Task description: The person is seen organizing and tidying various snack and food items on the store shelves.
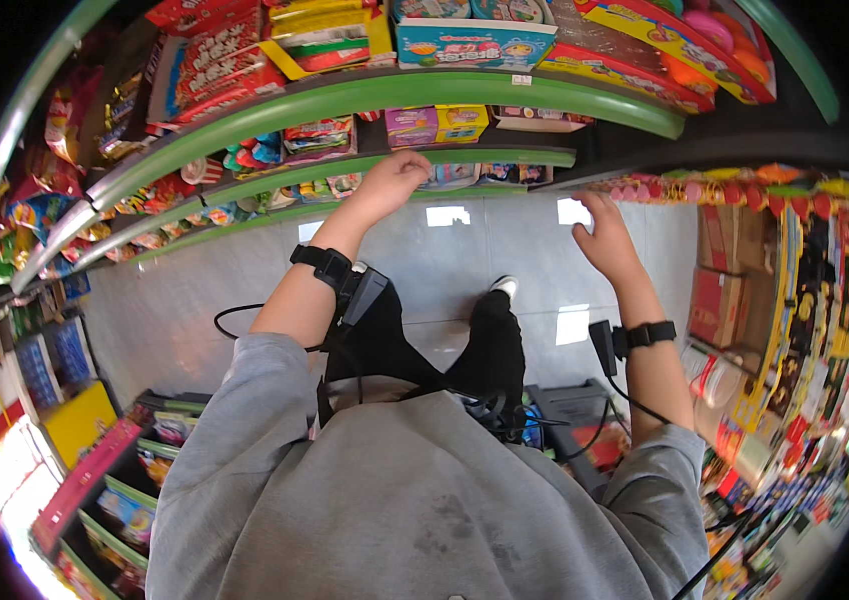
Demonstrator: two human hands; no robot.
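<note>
My left hand (397, 182) is in front of the lower shelves, its fingers curled together and nothing visible in them. Just above it in the picture, a purple box (412, 127) and a yellow box (462, 123) stand side by side on a shelf. The green edge (499, 158) of a lower shelf passes behind the hand; I cannot tell if they touch. My right hand (606, 238) hangs over the grey tiled floor (462, 247), thumb and fingers apart, holding nothing. Both forearms wear black straps with small devices and cables.
The top shelf holds red snack packs (226, 71), a teal candy box (475, 45) and a yellow-red carton (683, 37). Cardboard boxes (717, 307) and clear plastic jars (717, 379) are at right. Behind me stand low racks (121, 517) of packaged goods.
</note>
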